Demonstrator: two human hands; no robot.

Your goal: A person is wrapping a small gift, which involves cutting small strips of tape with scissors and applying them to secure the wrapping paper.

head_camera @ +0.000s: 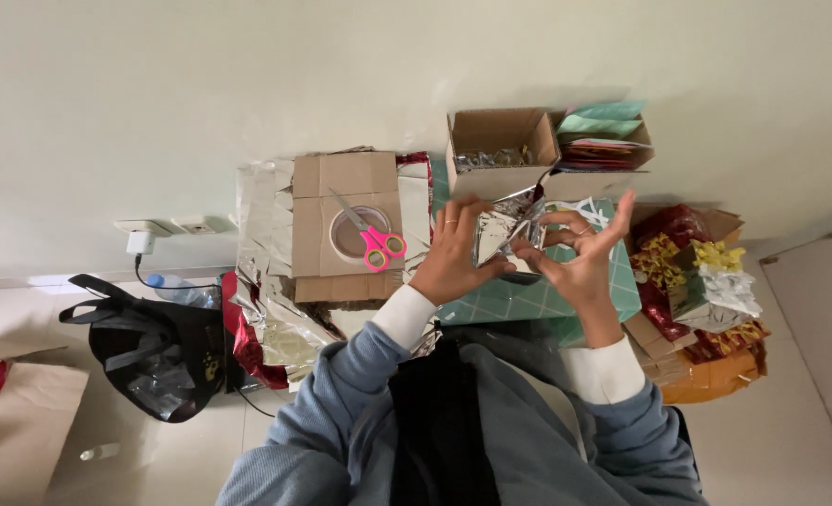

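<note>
Both my hands hold a piece of shiny silver foil paper (503, 228) folded into a pointed shape, above a green grid-patterned board (528, 298). My left hand (453, 253) grips its left side with fingers curled; a ring shows on one finger. My right hand (580, 253) pinches the right side with thumb and forefinger, the other fingers spread upward. Grey-blue sleeves with white cuffs cover my arms.
Pink-handled scissors (375, 242) and a tape roll (350, 234) lie on flat cardboard (346, 183) over silver foil sheets. Two open cardboard boxes (500, 131) stand by the wall, one with coloured paper (601, 126). Wrapped foil bundles (706, 281) right. Black bag (154, 351) left.
</note>
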